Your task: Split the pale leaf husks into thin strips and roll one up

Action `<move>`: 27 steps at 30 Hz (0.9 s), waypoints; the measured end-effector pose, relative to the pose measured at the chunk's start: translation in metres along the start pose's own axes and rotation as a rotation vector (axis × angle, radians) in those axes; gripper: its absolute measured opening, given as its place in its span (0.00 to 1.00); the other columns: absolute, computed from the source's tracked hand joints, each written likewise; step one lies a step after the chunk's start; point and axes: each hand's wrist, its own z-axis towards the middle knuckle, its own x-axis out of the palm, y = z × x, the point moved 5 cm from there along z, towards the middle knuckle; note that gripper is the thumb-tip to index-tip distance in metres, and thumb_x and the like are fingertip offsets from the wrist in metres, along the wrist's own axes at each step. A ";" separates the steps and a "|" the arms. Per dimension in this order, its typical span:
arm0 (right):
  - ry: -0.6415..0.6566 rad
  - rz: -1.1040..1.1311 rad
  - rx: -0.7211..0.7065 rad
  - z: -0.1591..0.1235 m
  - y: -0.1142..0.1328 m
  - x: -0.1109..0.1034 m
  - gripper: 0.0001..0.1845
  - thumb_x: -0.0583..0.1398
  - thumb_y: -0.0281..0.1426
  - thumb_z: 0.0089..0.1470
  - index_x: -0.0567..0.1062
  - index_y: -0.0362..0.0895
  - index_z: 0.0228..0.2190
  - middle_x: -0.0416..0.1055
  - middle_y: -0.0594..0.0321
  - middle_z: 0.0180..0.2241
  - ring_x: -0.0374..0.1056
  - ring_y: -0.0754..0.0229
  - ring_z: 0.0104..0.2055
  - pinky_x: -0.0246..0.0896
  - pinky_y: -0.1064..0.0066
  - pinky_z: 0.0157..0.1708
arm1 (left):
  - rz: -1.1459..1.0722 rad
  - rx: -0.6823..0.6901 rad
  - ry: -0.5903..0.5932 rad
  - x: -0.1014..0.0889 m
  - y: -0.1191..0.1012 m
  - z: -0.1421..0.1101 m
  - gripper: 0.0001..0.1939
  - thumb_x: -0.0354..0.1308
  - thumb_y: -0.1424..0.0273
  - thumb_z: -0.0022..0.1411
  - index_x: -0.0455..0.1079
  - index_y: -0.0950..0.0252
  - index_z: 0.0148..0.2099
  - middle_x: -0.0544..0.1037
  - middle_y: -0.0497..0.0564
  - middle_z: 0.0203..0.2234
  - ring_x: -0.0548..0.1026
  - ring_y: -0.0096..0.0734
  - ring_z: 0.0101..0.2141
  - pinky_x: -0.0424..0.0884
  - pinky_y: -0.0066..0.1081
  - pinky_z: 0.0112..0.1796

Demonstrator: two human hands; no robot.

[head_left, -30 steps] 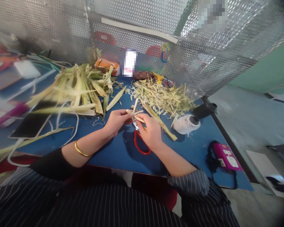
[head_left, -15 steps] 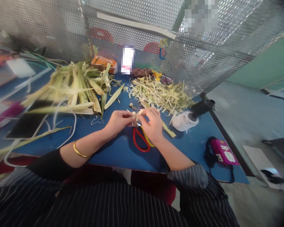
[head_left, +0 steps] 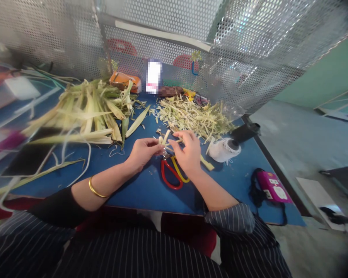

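while the left hand (head_left: 143, 153) pinches a pale, flat husk strip (head_left: 166, 136), the right grip (head_left: 188, 152) gapes beside it.

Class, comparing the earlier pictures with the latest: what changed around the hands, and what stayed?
The right hand has parted thumb from fingers and shifted slightly rightward, away from the left hand; whether it touches a strip is unclear. The yellow scissor handle, mostly covered at first, now shows. The left hand still pinches pale strips. Husk pile, shreds and thread spool stayed put.
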 end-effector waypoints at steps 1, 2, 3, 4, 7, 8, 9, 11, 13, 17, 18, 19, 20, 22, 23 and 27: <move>-0.037 -0.073 -0.074 0.001 0.004 -0.005 0.07 0.60 0.36 0.56 0.73 0.46 0.35 0.73 0.60 0.37 0.67 0.57 0.43 0.55 0.62 0.47 | -0.042 -0.014 -0.017 -0.002 0.000 0.001 0.13 0.70 0.66 0.44 0.78 0.69 0.33 0.78 0.50 0.23 0.74 0.24 0.25 0.72 0.26 0.32; -0.043 -0.139 -0.147 0.001 0.009 -0.008 0.07 0.59 0.37 0.57 0.74 0.46 0.35 0.73 0.60 0.36 0.67 0.57 0.43 0.53 0.61 0.48 | -0.078 -0.028 -0.026 -0.004 0.000 0.001 0.14 0.70 0.66 0.44 0.77 0.70 0.32 0.78 0.50 0.23 0.74 0.24 0.25 0.72 0.26 0.31; -0.021 -0.195 -0.211 0.001 0.013 -0.009 0.08 0.59 0.37 0.58 0.74 0.47 0.34 0.73 0.61 0.35 0.66 0.58 0.42 0.52 0.61 0.49 | -0.103 -0.040 -0.027 -0.005 0.000 0.002 0.14 0.71 0.65 0.44 0.77 0.70 0.32 0.77 0.50 0.23 0.74 0.24 0.25 0.72 0.26 0.31; 0.015 -0.247 -0.267 0.000 0.016 -0.008 0.08 0.58 0.37 0.58 0.75 0.47 0.34 0.74 0.62 0.34 0.66 0.58 0.40 0.50 0.61 0.49 | -0.120 -0.045 -0.023 -0.006 -0.001 0.003 0.14 0.71 0.64 0.44 0.77 0.69 0.32 0.77 0.51 0.23 0.74 0.24 0.25 0.72 0.26 0.32; 0.117 -0.375 -0.368 -0.003 0.024 0.000 0.10 0.56 0.36 0.60 0.75 0.46 0.34 0.74 0.62 0.32 0.65 0.58 0.38 0.48 0.60 0.49 | -0.145 -0.045 -0.011 -0.007 -0.001 0.003 0.15 0.70 0.64 0.45 0.78 0.69 0.33 0.78 0.50 0.24 0.74 0.24 0.26 0.71 0.26 0.33; 0.134 -0.402 -0.381 -0.005 0.026 0.003 0.11 0.55 0.35 0.61 0.75 0.46 0.33 0.74 0.61 0.31 0.64 0.58 0.38 0.47 0.61 0.48 | -0.147 -0.047 -0.008 -0.006 -0.001 0.003 0.15 0.70 0.64 0.45 0.78 0.69 0.34 0.78 0.50 0.24 0.74 0.23 0.26 0.71 0.25 0.33; 0.145 -0.417 -0.388 -0.006 0.028 0.006 0.11 0.54 0.34 0.61 0.75 0.45 0.31 0.73 0.61 0.30 0.64 0.59 0.37 0.47 0.61 0.48 | -0.145 -0.046 -0.007 -0.006 0.000 0.003 0.15 0.70 0.64 0.46 0.78 0.68 0.35 0.78 0.50 0.25 0.73 0.23 0.26 0.71 0.25 0.33; 0.163 -0.415 -0.398 -0.010 0.030 0.010 0.13 0.53 0.33 0.62 0.74 0.45 0.29 0.72 0.62 0.29 0.64 0.59 0.35 0.48 0.62 0.45 | -0.131 -0.037 -0.011 -0.004 0.000 0.002 0.16 0.70 0.65 0.46 0.78 0.68 0.36 0.79 0.50 0.27 0.73 0.22 0.26 0.70 0.25 0.32; 0.184 -0.398 -0.405 -0.013 0.032 0.014 0.14 0.53 0.32 0.62 0.74 0.45 0.28 0.71 0.62 0.28 0.64 0.60 0.33 0.48 0.62 0.42 | -0.106 -0.012 -0.019 -0.003 0.000 0.001 0.17 0.70 0.64 0.46 0.79 0.68 0.37 0.80 0.51 0.28 0.73 0.23 0.26 0.70 0.25 0.32; 0.253 -0.287 -0.361 -0.017 0.032 0.019 0.13 0.52 0.31 0.62 0.76 0.43 0.31 0.73 0.60 0.29 0.66 0.60 0.33 0.51 0.63 0.41 | -0.118 -0.016 -0.031 -0.003 0.001 0.001 0.17 0.71 0.65 0.44 0.79 0.68 0.37 0.80 0.51 0.29 0.74 0.25 0.27 0.70 0.26 0.32; 0.277 -0.197 -0.307 -0.016 0.030 0.020 0.13 0.53 0.33 0.61 0.76 0.44 0.32 0.73 0.59 0.31 0.67 0.60 0.34 0.53 0.63 0.41 | -0.140 -0.025 -0.039 -0.004 0.002 0.002 0.17 0.71 0.66 0.44 0.79 0.68 0.37 0.80 0.51 0.29 0.74 0.25 0.27 0.70 0.26 0.32; 0.305 -0.067 -0.221 -0.015 0.026 0.022 0.12 0.54 0.35 0.61 0.76 0.44 0.34 0.74 0.59 0.32 0.68 0.60 0.35 0.55 0.64 0.41 | -0.160 -0.032 -0.050 -0.006 0.002 0.002 0.16 0.71 0.66 0.44 0.79 0.68 0.37 0.80 0.51 0.28 0.74 0.25 0.27 0.70 0.26 0.32; 0.336 0.096 -0.101 -0.014 0.020 0.024 0.13 0.54 0.37 0.61 0.76 0.44 0.34 0.74 0.59 0.32 0.69 0.60 0.35 0.57 0.65 0.40 | -0.174 -0.036 -0.059 -0.007 0.002 0.003 0.16 0.70 0.66 0.44 0.79 0.68 0.37 0.80 0.51 0.28 0.74 0.25 0.26 0.70 0.25 0.31; 0.357 0.443 0.209 -0.013 0.006 0.029 0.15 0.55 0.41 0.59 0.75 0.44 0.32 0.75 0.61 0.30 0.70 0.60 0.33 0.63 0.66 0.37 | -0.183 -0.040 -0.066 -0.008 0.002 0.004 0.16 0.70 0.66 0.45 0.79 0.67 0.38 0.80 0.51 0.27 0.73 0.23 0.25 0.69 0.25 0.30; 0.333 0.589 0.357 -0.013 -0.001 0.032 0.14 0.56 0.41 0.58 0.75 0.44 0.32 0.74 0.62 0.29 0.71 0.60 0.32 0.65 0.67 0.36 | -0.181 -0.043 -0.065 -0.008 0.002 0.005 0.17 0.70 0.66 0.45 0.79 0.67 0.38 0.80 0.51 0.27 0.73 0.23 0.24 0.69 0.25 0.30; 0.086 0.814 0.577 -0.012 -0.012 0.030 0.08 0.61 0.36 0.51 0.74 0.45 0.33 0.73 0.64 0.27 0.71 0.61 0.29 0.69 0.64 0.35 | -0.148 -0.038 -0.066 -0.007 0.001 0.005 0.18 0.70 0.65 0.45 0.79 0.67 0.40 0.80 0.51 0.27 0.72 0.22 0.24 0.68 0.25 0.28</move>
